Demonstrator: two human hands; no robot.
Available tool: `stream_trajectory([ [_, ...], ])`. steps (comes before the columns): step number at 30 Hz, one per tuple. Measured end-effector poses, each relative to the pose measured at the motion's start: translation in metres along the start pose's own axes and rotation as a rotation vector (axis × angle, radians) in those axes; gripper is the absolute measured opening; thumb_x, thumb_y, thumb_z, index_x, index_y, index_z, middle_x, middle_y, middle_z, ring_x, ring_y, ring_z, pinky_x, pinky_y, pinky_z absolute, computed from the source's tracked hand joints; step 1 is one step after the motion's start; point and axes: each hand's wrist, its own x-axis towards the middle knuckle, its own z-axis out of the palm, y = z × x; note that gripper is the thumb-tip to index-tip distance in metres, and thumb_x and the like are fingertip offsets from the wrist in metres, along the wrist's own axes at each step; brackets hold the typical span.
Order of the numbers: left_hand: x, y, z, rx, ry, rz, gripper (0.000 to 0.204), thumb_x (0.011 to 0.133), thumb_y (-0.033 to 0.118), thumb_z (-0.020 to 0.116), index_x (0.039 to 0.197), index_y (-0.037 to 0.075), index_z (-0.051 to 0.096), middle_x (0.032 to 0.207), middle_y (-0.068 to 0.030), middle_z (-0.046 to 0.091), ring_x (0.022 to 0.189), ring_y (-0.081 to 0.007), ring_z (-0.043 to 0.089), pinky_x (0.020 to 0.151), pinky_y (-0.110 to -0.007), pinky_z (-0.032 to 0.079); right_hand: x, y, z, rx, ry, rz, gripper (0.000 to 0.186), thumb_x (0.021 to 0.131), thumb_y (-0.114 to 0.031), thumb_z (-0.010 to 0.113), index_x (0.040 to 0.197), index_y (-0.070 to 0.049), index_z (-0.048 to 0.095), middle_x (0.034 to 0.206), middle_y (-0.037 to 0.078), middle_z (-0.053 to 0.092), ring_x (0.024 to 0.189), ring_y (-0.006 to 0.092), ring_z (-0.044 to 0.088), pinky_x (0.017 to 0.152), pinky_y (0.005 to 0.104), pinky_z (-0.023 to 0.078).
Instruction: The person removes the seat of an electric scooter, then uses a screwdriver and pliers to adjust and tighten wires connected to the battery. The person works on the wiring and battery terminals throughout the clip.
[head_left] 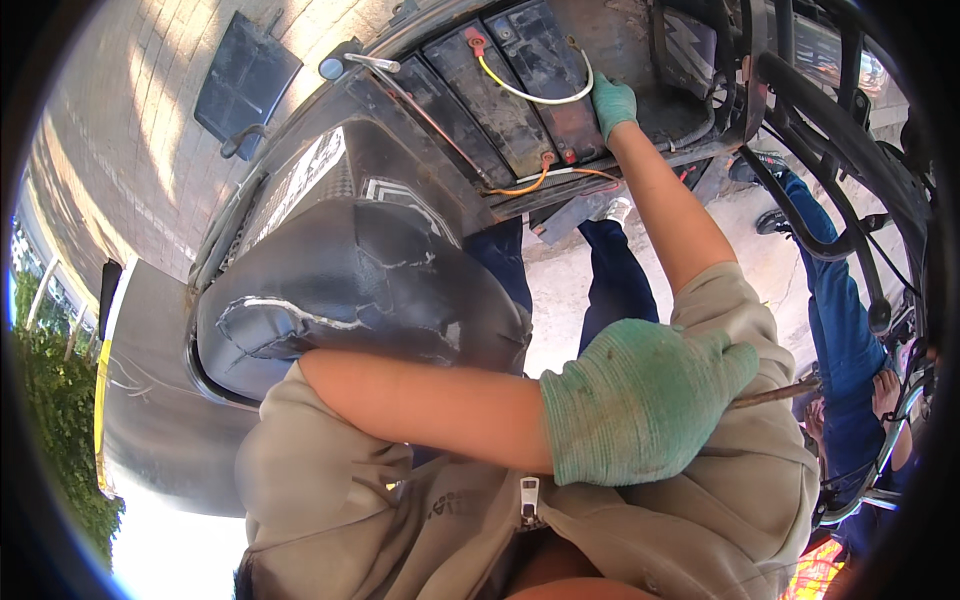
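Note:
My left hand (650, 405), in a green knit glove, is closed in front of my chest. A thin brownish metal rod (778, 393) sticks out beyond its fingers; the rest of it is hidden. My right hand (613, 104), gloved the same way, reaches to the right side of a row of black batteries (488, 95) in an open compartment. Its fingers look extended along the end battery, partly hidden. Beside it a white-yellow cable (540, 98) loops from a red terminal (477, 46). An orange cable (530, 186) joins a terminal at the batteries' near edge.
A cracked black seat (370, 285) lies left of my arms. A tool with a silver shaft (375, 64) rests on the compartment edge. A dark panel (245, 82) lies on the paving. Black metal tubing (835, 120) stands at the right, near another person's blue-trousered leg (840, 300).

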Motion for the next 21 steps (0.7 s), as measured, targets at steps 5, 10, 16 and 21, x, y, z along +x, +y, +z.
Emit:
stream_trajectory([
  [5,0.000,0.000,0.012,-0.057,0.120,0.094,0.028,0.075,0.011,0.063,0.099,-0.002,0.056,0.082,-0.0163,0.062,0.065,-0.0296,0.065,0.051,-0.040,0.050,-0.110,-0.039,-0.021,0.326,0.005,-0.526,0.023,0.091,-0.021,0.067,0.082,0.001,0.067,0.067,0.000,0.061,0.057,0.0072,0.047,0.055,0.0279,0.042],
  [10,-0.002,-0.002,0.011,-0.064,-0.082,0.053,0.035,0.082,0.011,0.065,0.114,-0.001,0.056,0.102,-0.0111,0.060,0.082,-0.0229,0.061,0.067,-0.034,0.049,-0.186,-0.041,0.014,0.159,-0.271,-0.452,0.016,0.090,-0.012,0.066,0.101,0.000,0.067,0.080,0.002,0.066,0.066,0.0080,0.056,0.063,0.0258,0.048],
  [16,0.001,-0.004,0.013,-0.070,0.066,0.135,0.027,0.076,0.010,0.065,0.099,-0.002,0.057,0.082,-0.0174,0.064,0.072,-0.0328,0.067,0.060,-0.043,0.051,-0.217,-0.046,0.061,0.274,-0.424,-0.360,0.033,0.083,-0.015,0.069,0.115,-0.007,0.068,0.094,0.009,0.068,0.080,0.0182,0.062,0.078,0.0308,0.050],
  [21,-0.001,-0.002,0.016,-0.023,0.083,0.096,0.024,0.082,0.010,0.063,0.104,0.001,0.057,0.079,-0.0161,0.064,0.070,-0.0322,0.065,0.061,-0.041,0.050,-0.222,-0.068,0.048,0.068,-0.385,-0.477,0.024,0.089,-0.023,0.065,0.107,-0.007,0.067,0.097,0.015,0.069,0.087,0.0270,0.066,0.081,0.0365,0.050],
])
